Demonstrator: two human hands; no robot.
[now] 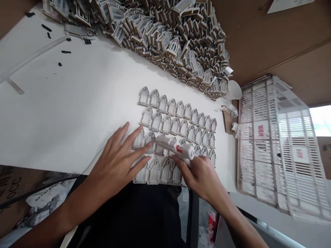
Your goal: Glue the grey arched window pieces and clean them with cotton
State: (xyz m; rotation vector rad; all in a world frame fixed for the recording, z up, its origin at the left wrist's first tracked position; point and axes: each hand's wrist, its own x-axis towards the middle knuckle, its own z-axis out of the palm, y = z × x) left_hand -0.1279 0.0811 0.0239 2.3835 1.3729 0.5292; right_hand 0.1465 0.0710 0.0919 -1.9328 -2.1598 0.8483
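Note:
My right hand (200,172) is closed around the handle of a white pistol-shaped tool (167,143) with an orange mark near its back end. The tool's barrel points left, over small arched window-shaped pieces (156,120) laid out in several rows on the white table. My left hand (120,156) lies palm down with fingers spread at the left end of the lower rows. Its fingertips reach over or rest on a few pieces close to the barrel's front. The tool and both hands hide some pieces. Whether the barrel touches a piece cannot be made out.
A large heap of similar pieces (155,34) lines the table's back edge. To the right stand a white plastic crate (258,151) and a small white cup (234,90). Black scraps (46,27) and a translucent strip (33,55) lie at the left.

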